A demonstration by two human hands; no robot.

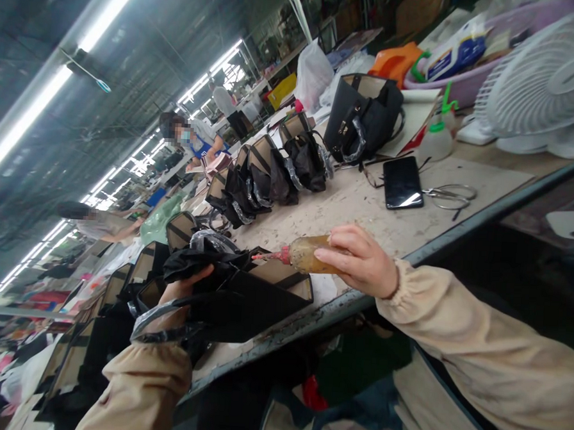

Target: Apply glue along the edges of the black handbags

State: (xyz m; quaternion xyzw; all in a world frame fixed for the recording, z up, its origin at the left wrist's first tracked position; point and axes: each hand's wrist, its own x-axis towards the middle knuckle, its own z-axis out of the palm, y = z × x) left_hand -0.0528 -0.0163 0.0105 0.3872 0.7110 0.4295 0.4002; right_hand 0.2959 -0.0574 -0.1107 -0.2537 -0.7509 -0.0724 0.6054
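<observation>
My right hand is wrapped round a squeeze bottle of amber liquid, which looks like glue. The bottle lies nearly level, and its red nozzle points left at the black handbag. The nozzle tip is at the bag's upper edge; whether it touches I cannot tell. The bag rests tilted at the table's near edge, with its tan panel showing. My left hand grips the bag's loose black fabric from the far left side, its fingers partly hidden by the cloth. Plastic-wrapped handles hang over my left wrist.
Several unfinished black bags stand in a row behind, and more stand at left. On the table lie a phone and scissors. A green-topped bottle and a white fan are beyond. Two people work farther back.
</observation>
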